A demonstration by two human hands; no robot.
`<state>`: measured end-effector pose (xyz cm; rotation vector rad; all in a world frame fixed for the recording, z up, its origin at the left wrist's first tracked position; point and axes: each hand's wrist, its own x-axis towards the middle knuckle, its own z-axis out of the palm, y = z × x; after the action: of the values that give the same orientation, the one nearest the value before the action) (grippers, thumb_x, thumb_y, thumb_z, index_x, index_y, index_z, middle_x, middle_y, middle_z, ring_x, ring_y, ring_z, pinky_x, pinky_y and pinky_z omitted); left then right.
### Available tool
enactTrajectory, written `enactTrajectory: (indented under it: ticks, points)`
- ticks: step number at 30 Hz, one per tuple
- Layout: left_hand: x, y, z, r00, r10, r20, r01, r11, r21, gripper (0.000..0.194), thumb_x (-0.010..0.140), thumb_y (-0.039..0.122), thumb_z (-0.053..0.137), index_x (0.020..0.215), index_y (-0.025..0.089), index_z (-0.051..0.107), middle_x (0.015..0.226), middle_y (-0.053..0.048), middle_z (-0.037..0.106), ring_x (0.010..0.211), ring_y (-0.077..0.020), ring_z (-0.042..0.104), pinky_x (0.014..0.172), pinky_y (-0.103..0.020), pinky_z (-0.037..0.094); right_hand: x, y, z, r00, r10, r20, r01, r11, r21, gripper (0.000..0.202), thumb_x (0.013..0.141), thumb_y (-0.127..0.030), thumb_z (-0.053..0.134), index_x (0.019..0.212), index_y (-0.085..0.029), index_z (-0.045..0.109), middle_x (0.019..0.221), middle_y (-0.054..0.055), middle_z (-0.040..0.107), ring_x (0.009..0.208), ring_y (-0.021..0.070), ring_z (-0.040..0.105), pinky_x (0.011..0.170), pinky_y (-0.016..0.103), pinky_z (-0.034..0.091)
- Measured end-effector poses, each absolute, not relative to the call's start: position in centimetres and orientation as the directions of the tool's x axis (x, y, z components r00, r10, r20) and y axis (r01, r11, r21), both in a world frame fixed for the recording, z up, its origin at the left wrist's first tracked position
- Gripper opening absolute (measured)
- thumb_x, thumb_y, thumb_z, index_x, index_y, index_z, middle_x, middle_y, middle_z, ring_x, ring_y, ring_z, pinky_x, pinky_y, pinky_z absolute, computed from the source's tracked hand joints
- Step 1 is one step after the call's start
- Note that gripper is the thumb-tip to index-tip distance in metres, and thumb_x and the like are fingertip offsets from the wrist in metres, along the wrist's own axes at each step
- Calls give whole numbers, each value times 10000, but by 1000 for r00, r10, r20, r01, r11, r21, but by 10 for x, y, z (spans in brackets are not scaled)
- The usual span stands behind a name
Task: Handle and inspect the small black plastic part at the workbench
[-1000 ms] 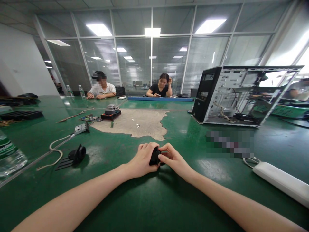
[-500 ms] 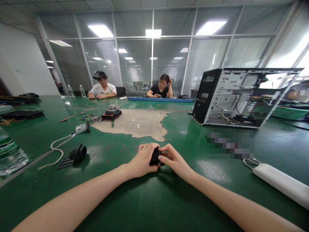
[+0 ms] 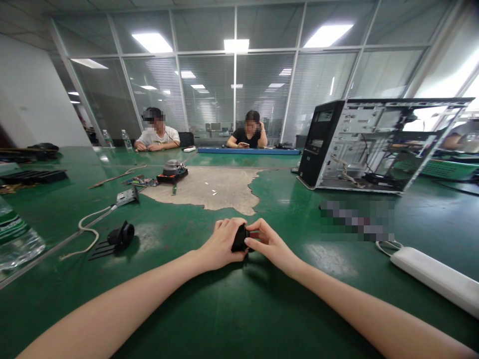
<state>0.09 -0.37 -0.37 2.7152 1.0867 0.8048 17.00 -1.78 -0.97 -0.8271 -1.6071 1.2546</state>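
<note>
Left hand (image 3: 223, 244) grips a small black component (image 3: 238, 240), six o'clock of the head view's centre, over the bench (image 3: 239, 319); the right hand (image 3: 271, 248) pinches its three o'clock side. Steady left-side pressure with light right-side fingertips should control it best.

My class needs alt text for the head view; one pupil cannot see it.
A person's left hand and right hand hold a small black part at a green table. An open computer case stands beyond, to the right; two people sit across the table.
</note>
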Motion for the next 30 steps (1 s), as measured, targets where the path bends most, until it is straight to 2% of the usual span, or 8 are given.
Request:
enactTrajectory:
  ticks: [3, 7, 12, 19, 25, 30]
  points:
    - [1, -4, -4, 599, 671, 436, 612, -736, 291, 521, 649, 250, 591, 1106, 219, 342, 1033, -41, 484, 932, -221, 444, 837, -366, 291, 170, -16, -12, -346, 906, 244, -7, 257, -966, 254, 697, -332, 620, 849, -209, 458, 878, -1, 512, 780, 137, 545, 677, 291, 460]
    - [1, -4, -4, 599, 670, 439, 607, -737, 297, 531, 644, 242, 591, 1111, 224, 342, 1037, -42, 487, 944, -225, 444, 839, -369, 292, 171, -14, -13, -347, 913, 213, 29, 237, -971, 294, 703, -312, 613, 933, -207, 462, 938, 25, 524, 869, 159, 537, 755, 325, 452]
    - [0, -3, -5, 604, 668, 435, 608, -739, 290, 543, 632, 234, 588, 1116, 228, 344, 1034, -42, 488, 940, -229, 445, 833, -373, 295, 172, -16, -12, -413, 873, 260, -34, 271, -962, 271, 684, -256, 642, 875, -218, 454, 926, 1, 508, 905, 156, 536, 745, 295, 454]
    - [1, -3, -6, 595, 673, 440, 616, -733, 288, 525, 646, 260, 587, 1111, 222, 347, 1031, -45, 490, 929, -229, 450, 827, -373, 299, 170, -14, -14, -359, 898, 256, -8, 271, -963, 229, 709, -292, 614, 849, -209, 453, 888, -3, 507, 807, 135, 548, 699, 286, 461]
    - [1, -4, -4, 599, 669, 441, 608, -738, 294, 524, 644, 241, 582, 1110, 229, 344, 1025, -38, 494, 931, -224, 450, 831, -365, 292, 171, -14, -12, -362, 910, 203, 33, 230, -973, 293, 695, -290, 623, 915, -203, 449, 962, 26, 520, 904, 162, 538, 779, 327, 455]
    - [0, -4, -3, 607, 669, 429, 609, -739, 290, 546, 629, 228, 589, 1112, 231, 335, 1034, -38, 492, 928, -228, 453, 833, -369, 290, 171, -18, -11, -392, 887, 246, -29, 255, -966, 288, 675, -273, 650, 849, -220, 426, 934, 2, 506, 919, 159, 530, 714, 282, 468]
